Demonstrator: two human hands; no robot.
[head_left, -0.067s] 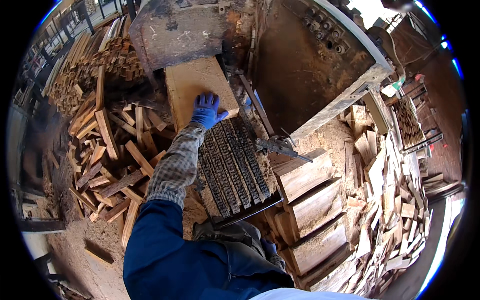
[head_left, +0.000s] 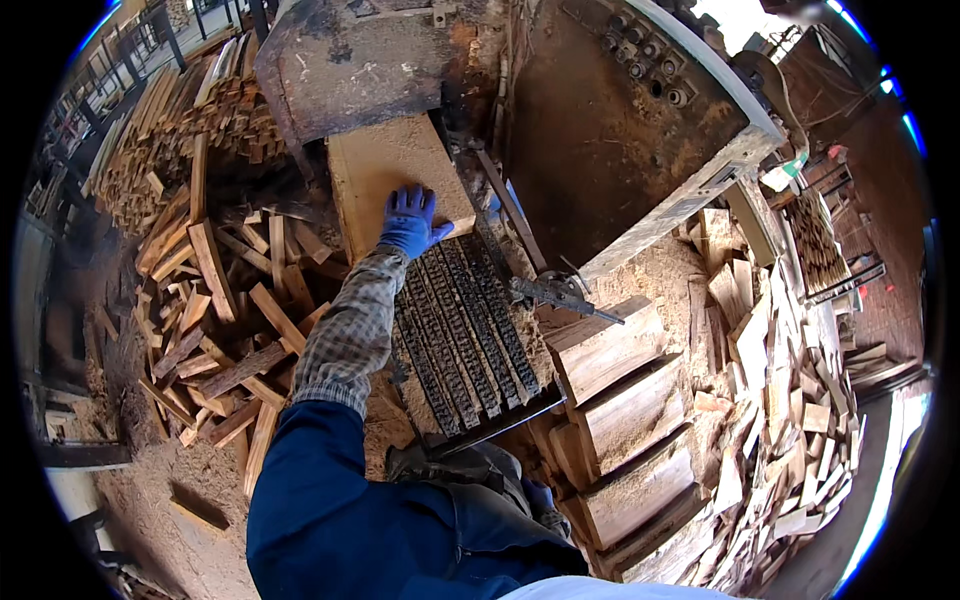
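Head cam: left hand point(head_left: 412, 222), blue glove, is lying flat on the block point(head_left: 392, 175), fingers spread over its near end. Block is sitting on the ribbed feed bed point(head_left: 462, 335), far end going under the rusty housing point(head_left: 350, 60). Right hand point(head_left: 540, 495) is low by the body, mostly hidden, can't tell its fingers. IMO: keep palm flat, push straight, fingers clear of the housing. Splits pile point(head_left: 215, 320) is lying left.

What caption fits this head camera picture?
Blue-gloved left hand presses a wooden block on a ridged feed belt by a rusty machine.
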